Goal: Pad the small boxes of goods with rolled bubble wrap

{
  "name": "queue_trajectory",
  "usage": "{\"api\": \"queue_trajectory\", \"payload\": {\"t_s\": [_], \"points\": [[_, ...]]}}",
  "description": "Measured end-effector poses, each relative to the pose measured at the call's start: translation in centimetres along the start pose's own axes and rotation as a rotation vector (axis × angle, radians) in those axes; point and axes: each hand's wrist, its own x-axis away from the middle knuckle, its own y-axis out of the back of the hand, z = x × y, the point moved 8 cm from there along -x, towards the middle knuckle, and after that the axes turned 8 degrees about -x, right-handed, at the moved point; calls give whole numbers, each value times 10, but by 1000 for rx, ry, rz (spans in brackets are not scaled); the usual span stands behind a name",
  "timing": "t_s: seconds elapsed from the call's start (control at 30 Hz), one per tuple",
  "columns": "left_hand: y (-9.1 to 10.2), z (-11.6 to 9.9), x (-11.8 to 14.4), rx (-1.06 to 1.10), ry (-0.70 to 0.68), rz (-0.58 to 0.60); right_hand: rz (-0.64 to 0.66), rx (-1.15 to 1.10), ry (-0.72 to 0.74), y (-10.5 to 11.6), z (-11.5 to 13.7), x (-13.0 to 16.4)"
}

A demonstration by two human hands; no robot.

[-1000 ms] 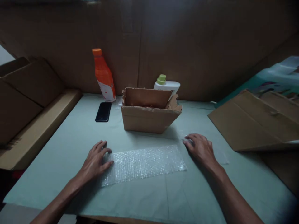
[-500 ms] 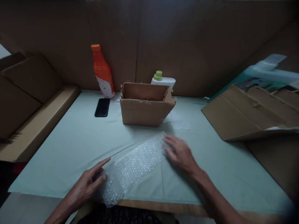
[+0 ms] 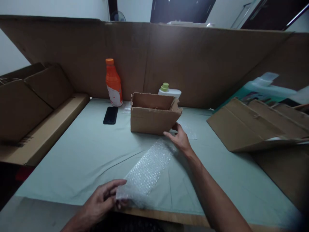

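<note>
My left hand (image 3: 102,198) is closed on the near end of a strip of clear bubble wrap (image 3: 152,166), which curls up and blurs near the table's front edge. The rest of the strip lies slanting away across the cloth. My right hand (image 3: 180,138) is at the lower right corner of an open cardboard box (image 3: 151,120), thumb at the front and fingers round the slanted side. The fingertips are partly hidden behind the box. The box stands upright on the table, its torn top edge facing up.
An orange bottle (image 3: 114,83) and a black phone (image 3: 110,115) are at back left. Behind the box stands a white bottle with a green cap (image 3: 169,91). Larger cartons (image 3: 243,125) and a teal liquid jug (image 3: 263,87) are right; cartons (image 3: 26,103) line the left.
My right hand has left the far end of the bubble wrap and moved to the box's corner. My left hand has taken hold of the near end. The camera view has tilted up.
</note>
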Motion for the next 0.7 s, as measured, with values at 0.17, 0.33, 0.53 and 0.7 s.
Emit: {"api": "queue_trajectory", "payload": {"t_s": [0.17, 0.33, 0.53, 0.7], "points": [[-6, -40, 4, -811, -437, -248, 94, -98, -5, -30, -9, -42], [-42, -68, -9, -935, -481, -164, 245, -161, 30, -51, -4, -50], [-60, -54, -56, -842, -204, -22, 302, -198, 31, -25, 9, -7], [-48, -40, -71, -832, -72, -104, 435, -226, -16, 14, 33, 78]]}}
